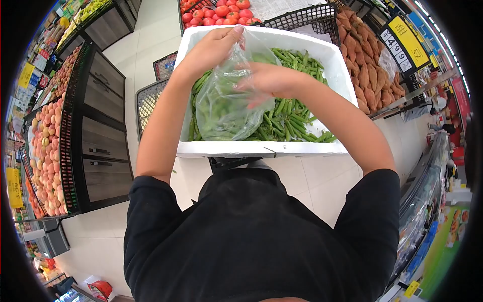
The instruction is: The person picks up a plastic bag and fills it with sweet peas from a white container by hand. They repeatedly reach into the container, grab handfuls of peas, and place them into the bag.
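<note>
A white foam box [261, 147] full of green pea pods [297, 118] stands right in front of me. Over its left half hangs a clear plastic bag [221, 113], with green showing through the film. My left hand [216, 48] pinches the bag's upper edge near the box's far side. Motion smears my right hand [269, 80], which reaches in from the right at the bag's mouth; its fingers overlap the film, and I cannot tell whether they hold any pods.
Red tomatoes [221, 14] lie beyond the box. Sweet potatoes [370, 70] and a yellow-and-black price sign [405, 43] are at the right. A peach stand [49, 151] runs along the left, and black crates [148, 105] sit beside the box.
</note>
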Tool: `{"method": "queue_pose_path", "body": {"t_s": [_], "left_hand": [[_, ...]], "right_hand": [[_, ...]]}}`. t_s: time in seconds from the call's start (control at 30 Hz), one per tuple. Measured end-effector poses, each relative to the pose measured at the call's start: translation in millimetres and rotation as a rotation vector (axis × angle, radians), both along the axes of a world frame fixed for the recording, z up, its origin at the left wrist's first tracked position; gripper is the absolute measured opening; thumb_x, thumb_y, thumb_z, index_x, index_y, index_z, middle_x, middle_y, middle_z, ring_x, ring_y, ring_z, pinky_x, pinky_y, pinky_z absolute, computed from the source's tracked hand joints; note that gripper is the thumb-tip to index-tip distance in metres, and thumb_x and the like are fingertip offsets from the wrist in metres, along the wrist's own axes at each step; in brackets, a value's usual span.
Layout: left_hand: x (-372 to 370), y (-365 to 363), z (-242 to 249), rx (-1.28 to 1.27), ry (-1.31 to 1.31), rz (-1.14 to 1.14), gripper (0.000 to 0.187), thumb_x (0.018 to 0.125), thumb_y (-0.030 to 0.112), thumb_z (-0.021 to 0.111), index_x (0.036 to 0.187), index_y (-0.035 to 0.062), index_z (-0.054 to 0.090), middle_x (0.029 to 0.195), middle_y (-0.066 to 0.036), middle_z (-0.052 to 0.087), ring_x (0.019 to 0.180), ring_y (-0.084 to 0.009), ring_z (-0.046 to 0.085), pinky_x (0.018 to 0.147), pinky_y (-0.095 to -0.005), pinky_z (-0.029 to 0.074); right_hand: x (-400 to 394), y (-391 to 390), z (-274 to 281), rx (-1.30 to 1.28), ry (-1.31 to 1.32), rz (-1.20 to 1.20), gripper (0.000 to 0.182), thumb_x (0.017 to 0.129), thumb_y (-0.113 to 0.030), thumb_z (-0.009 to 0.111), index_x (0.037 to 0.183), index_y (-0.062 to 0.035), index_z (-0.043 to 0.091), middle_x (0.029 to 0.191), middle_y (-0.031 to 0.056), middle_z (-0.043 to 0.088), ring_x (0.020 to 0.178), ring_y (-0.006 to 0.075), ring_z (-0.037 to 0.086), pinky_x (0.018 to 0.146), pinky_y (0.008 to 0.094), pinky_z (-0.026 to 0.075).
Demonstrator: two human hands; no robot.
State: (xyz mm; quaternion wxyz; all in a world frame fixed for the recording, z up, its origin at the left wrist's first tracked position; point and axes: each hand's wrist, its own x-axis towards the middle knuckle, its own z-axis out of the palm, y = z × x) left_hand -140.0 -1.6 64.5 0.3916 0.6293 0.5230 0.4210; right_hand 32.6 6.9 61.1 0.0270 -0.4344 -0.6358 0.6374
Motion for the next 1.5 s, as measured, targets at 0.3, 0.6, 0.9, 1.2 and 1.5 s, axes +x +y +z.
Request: {"method": "queue_pose_path", "body": {"t_s": [0.3,0.6,0.9,1.2,1.5], "left_hand": [[-44,-1,-16,0.122,-0.109,0.104,0.039,0.100,0.039,0.043,0.089,0.0071,0.062,0.057,0.008,0.034,0.049,-0.0033,0.030,0.045,-0.0218,0.025],[-78,-45,-67,-0.210,0.291,0.197,0.027,0.093,0.025,0.052,0.100,0.0007,0.062,0.070,-0.012,0.062,0.061,-0.0182,0.062,0.058,-0.0302,0.049],[-66,-58,-77,-0.075,0.758,0.041,0.031,0.079,-0.003,0.048,0.105,-0.0001,0.063,0.090,-0.024,0.065,0.088,-0.0409,0.061,0.077,-0.0426,0.049],[-69,-38,-109,-0.033,0.925,0.010,0.025,0.078,-0.004,0.048,0.095,-0.0019,0.065,0.079,-0.025,0.065,0.081,-0.0400,0.065,0.074,-0.0454,0.051],[-45,-47,-96,-0.172,0.882,-0.090,0.071,0.082,0.027,0.069,0.142,0.0145,0.035,0.135,-0.019,0.044,0.124,-0.0373,0.043,0.101,-0.0454,0.039]], "right_hand": [[44,4,15,0.549,-0.221,0.388,0.049,0.088,-0.038,0.059,0.119,0.0002,0.057,0.087,0.0124,0.067,0.061,0.0156,0.063,0.057,0.0296,0.050],[76,-17,-62,0.347,-0.275,0.013,0.042,0.094,-0.039,0.053,0.076,-0.0012,0.059,0.061,0.0035,0.057,0.048,0.0118,0.055,0.048,0.0257,0.044],[96,-7,-49,-0.117,0.714,-0.624,0.042,0.098,-0.033,0.047,0.061,-0.0142,0.042,0.047,-0.0024,0.038,0.041,0.0096,0.040,0.041,0.0243,0.030],[113,-16,-16,-0.044,0.881,-0.499,0.051,0.099,-0.049,0.038,0.059,-0.0178,0.037,0.043,-0.0068,0.027,0.036,0.0073,0.030,0.042,0.0241,0.023],[198,19,29,-0.082,1.294,-0.365,0.058,0.101,-0.040,0.037,0.047,-0.0208,0.031,0.040,-0.0078,0.024,0.034,0.0071,0.027,0.044,0.0230,0.020]]}}
